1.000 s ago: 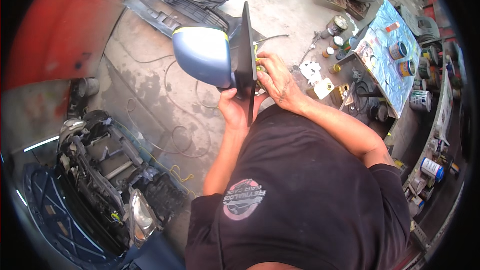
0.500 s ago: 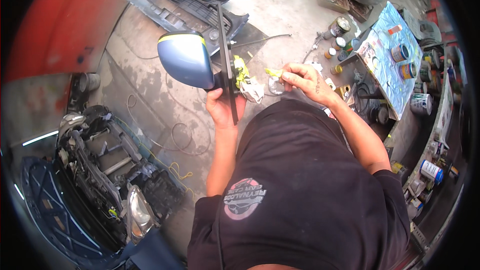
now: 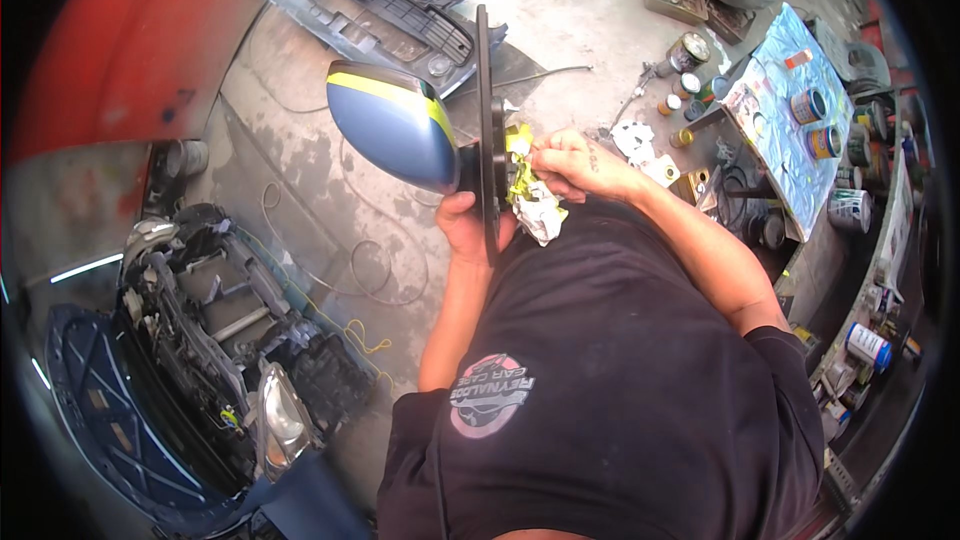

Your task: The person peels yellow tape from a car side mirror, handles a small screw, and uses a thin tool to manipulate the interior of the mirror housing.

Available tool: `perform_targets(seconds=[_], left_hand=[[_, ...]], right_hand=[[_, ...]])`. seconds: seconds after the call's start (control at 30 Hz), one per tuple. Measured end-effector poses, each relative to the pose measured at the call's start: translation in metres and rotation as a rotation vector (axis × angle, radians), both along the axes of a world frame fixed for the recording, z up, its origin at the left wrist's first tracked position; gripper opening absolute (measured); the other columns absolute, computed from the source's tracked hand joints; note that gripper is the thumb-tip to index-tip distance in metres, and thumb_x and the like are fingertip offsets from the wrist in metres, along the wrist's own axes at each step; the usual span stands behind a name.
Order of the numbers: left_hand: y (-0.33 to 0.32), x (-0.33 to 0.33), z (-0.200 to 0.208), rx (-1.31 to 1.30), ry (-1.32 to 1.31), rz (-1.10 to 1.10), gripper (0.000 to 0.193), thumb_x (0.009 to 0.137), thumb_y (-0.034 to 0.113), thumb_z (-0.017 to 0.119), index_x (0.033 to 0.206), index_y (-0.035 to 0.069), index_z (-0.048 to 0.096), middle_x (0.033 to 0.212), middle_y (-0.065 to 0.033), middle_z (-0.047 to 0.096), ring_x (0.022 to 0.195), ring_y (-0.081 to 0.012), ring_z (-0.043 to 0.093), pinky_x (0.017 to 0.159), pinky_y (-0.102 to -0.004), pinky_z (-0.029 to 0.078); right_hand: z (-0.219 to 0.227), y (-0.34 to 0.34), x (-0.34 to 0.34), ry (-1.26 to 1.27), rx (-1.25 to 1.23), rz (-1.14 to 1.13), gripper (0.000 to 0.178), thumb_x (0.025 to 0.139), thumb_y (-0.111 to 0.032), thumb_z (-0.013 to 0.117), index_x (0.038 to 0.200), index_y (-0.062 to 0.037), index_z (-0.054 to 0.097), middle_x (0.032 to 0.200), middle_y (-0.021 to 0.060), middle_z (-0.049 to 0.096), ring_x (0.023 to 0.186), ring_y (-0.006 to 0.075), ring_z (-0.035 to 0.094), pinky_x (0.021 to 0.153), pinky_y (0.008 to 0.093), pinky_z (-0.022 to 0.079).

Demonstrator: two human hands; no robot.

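Note:
A blue car side mirror (image 3: 385, 130) with yellow tape along its cover edge is held up in front of me. My left hand (image 3: 468, 225) is closed round the lower part of its dark mounting base (image 3: 487, 130), and some of its fingers are hidden behind it. A crumpled bundle of yellow masking tape (image 3: 521, 176) and whitish paper (image 3: 540, 213) sticks out on the base's right side. My right hand (image 3: 575, 164) is closed in a pinch on the yellow tape of that bundle, its fingertips partly hidden.
At right stands a foil-covered table (image 3: 770, 70) with paint cans (image 3: 807, 104). More cans line a shelf (image 3: 868, 345). A bumper (image 3: 370, 25) lies ahead on the floor. Car front parts (image 3: 225, 310) and a red panel (image 3: 150, 30) are at left; a hose (image 3: 375, 270) trails below.
My right hand has moved left from beside the bundle, a piece of yellow tape in its fingers, onto the bundle. The mirror has shifted slightly right and tilted.

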State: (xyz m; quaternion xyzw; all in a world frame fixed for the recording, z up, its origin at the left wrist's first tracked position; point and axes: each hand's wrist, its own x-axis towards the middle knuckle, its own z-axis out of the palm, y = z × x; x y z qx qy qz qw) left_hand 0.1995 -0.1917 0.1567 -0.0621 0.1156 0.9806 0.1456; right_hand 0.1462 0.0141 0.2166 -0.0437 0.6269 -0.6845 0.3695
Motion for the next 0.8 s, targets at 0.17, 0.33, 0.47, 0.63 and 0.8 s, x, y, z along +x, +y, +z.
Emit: perform_targets(seconds=[0.17,0.33,0.47,0.63,0.8], left_hand=[[0.008,-0.001,0.018,-0.156,0.014,0.062,0.06,0.074,0.023,0.065,0.132,0.005,0.061,0.126,-0.0111,0.069,0.12,-0.0277,0.063,0.112,-0.0439,0.043],[0.006,-0.001,0.006,-0.153,-0.01,0.072,0.07,0.073,0.021,0.064,0.14,0.006,0.054,0.133,-0.012,0.064,0.126,-0.029,0.06,0.114,-0.0465,0.042],[0.003,0.001,-0.005,-0.118,-0.047,0.076,0.068,0.074,0.022,0.064,0.139,0.005,0.055,0.13,-0.0126,0.065,0.123,-0.0298,0.061,0.112,-0.0463,0.043],[0.0,-0.006,0.013,-0.115,-0.004,0.1,0.065,0.076,0.023,0.063,0.138,0.003,0.056,0.127,-0.0132,0.067,0.12,-0.03,0.063,0.11,-0.0458,0.045],[0.001,-0.009,0.017,-0.125,-0.003,0.06,0.065,0.079,0.025,0.061,0.139,0.0,0.056,0.13,-0.0157,0.067,0.122,-0.0319,0.063,0.11,-0.0471,0.047]], right_hand=[[-0.02,0.002,0.004,-0.107,-0.155,-0.006,0.023,0.1,-0.024,0.06,0.085,-0.0076,0.058,0.063,-0.0004,0.052,0.048,0.0093,0.048,0.045,0.0256,0.039],[-0.016,0.008,0.013,-0.238,-0.397,-0.085,0.026,0.099,-0.027,0.066,0.112,-0.0046,0.063,0.076,0.0029,0.06,0.063,0.0122,0.06,0.057,0.0266,0.05],[-0.024,0.021,0.013,-0.302,-0.534,-0.111,0.048,0.101,-0.028,0.065,0.139,-0.0021,0.053,0.086,0.0062,0.063,0.071,0.0148,0.064,0.067,0.0299,0.058],[-0.012,0.032,0.001,0.032,-0.23,-0.222,0.089,0.095,-0.035,0.072,0.164,-0.0087,0.023,0.134,0.0156,0.057,0.111,0.0227,0.066,0.09,0.04,0.06],[-0.004,-0.012,0.01,0.35,-0.042,-0.011,0.102,0.085,-0.031,0.083,0.164,-0.0068,0.024,0.161,0.0143,0.039,0.146,0.024,0.038,0.12,0.0389,0.033]])
